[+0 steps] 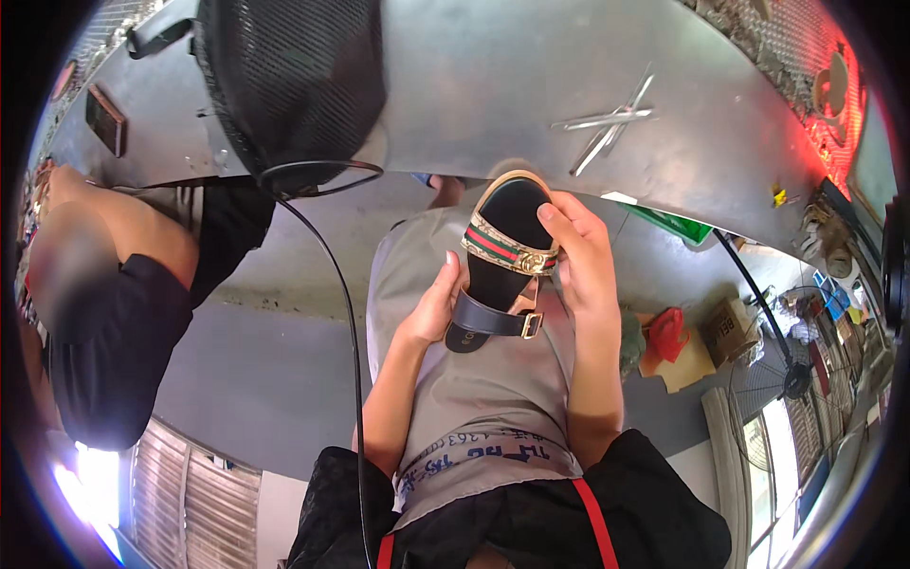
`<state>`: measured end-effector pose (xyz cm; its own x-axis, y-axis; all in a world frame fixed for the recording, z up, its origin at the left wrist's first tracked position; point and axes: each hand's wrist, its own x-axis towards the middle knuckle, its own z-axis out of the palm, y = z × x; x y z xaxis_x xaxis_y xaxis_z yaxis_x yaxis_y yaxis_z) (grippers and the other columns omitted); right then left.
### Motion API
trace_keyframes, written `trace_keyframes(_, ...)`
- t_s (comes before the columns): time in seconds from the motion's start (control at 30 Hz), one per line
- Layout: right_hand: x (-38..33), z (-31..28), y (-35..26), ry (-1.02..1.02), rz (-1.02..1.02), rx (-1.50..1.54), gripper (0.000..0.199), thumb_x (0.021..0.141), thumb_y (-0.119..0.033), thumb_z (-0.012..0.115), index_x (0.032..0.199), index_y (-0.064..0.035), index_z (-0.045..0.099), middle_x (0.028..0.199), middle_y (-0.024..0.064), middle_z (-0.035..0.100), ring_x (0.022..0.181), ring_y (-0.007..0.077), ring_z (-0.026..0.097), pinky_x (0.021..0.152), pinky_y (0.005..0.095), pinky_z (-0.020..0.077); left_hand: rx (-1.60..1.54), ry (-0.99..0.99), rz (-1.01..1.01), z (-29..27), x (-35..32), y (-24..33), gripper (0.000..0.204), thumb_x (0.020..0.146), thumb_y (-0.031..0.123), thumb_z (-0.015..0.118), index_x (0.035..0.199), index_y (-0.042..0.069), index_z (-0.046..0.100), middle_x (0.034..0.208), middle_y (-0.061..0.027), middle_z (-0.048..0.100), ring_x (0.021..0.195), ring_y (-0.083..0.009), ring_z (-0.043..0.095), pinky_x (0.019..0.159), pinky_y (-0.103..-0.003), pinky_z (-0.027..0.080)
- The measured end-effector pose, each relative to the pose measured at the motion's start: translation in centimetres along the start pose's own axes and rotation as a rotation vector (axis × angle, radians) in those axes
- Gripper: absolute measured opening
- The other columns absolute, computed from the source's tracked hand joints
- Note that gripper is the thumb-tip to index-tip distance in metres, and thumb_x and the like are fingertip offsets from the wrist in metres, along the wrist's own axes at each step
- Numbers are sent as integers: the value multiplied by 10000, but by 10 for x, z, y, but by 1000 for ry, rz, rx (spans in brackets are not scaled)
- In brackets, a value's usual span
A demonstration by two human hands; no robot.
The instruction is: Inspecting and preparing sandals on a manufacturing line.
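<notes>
Over my lap I hold a sandal [498, 284] with its toe pointing away from me. It has a black insole, a patterned front strap with a green and red stripe and a gold ornament, and a dark ankle strap with a gold buckle. My left hand [436, 302] grips its left side near the ankle strap, the thumb pointing up. Around the right edge by the front strap closes my right hand [579, 248], its thumb on the insole. The fingers beneath the sole are hidden. A grey apron [474, 394] covers my lap.
Ahead lies a metal table [474, 76] with a black mesh bag [294, 85], several thin metal tools [611, 123] and a dark flat box [106, 119]. A black cable [346, 284] hangs at my left. Another person [123, 303] sits left. At right are a fan [791, 379] and cardboard [725, 332].
</notes>
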<state>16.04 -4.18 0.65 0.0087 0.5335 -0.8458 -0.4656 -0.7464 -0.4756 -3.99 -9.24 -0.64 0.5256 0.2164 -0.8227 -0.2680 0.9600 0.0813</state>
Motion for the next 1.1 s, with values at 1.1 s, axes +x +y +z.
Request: trace_keyframes(1.1,-13,-20,38,-150,-59,381,529,1004,-359,513,1326,60,512,1056,78,664,671,48,543,434,192,322,-288,-18,-99,-13,7,-51,690,1030,550,323,1483,30,340,1467,-120,464,1306,-252,487,1103,-408,381)
